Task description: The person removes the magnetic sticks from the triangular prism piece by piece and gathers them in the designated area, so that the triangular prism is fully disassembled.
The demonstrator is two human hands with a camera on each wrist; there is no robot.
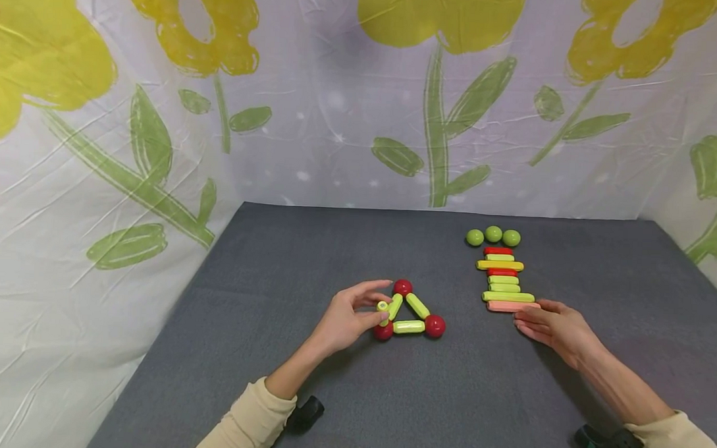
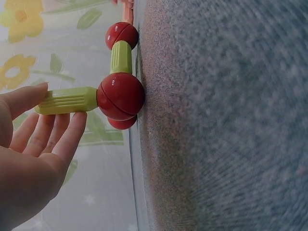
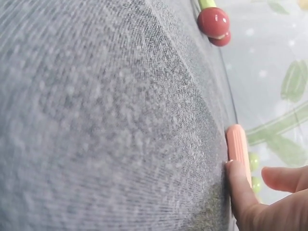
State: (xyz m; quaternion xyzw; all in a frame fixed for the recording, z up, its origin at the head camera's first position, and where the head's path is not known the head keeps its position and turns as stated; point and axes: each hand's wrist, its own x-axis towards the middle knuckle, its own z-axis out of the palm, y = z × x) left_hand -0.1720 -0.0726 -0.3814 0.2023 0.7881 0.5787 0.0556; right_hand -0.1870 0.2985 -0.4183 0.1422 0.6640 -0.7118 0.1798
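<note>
My left hand (image 1: 348, 316) pinches a yellow-green rod (image 2: 67, 100) between thumb and fingers. The rod stands up from the near-left red ball (image 2: 120, 95) of a flat triangle, its lower end against that ball. Two more red balls, one at the top (image 1: 402, 288) and one at the right (image 1: 434, 326), form the other corners, joined by yellow-green rods (image 1: 409, 326). Over on the right, my right hand (image 1: 559, 333) is at the right end of a pink rod (image 3: 237, 144), one fingertip at its side and another digit held apart from it.
Beyond the pink rod lies a column of red, yellow and yellow-green rods (image 1: 504, 288), side by side. Several short and longer ones make it up. Three green balls (image 1: 493, 234) sit at its far end. A flower-printed cloth (image 1: 338, 118) hangs behind the dark grey table (image 1: 423, 398).
</note>
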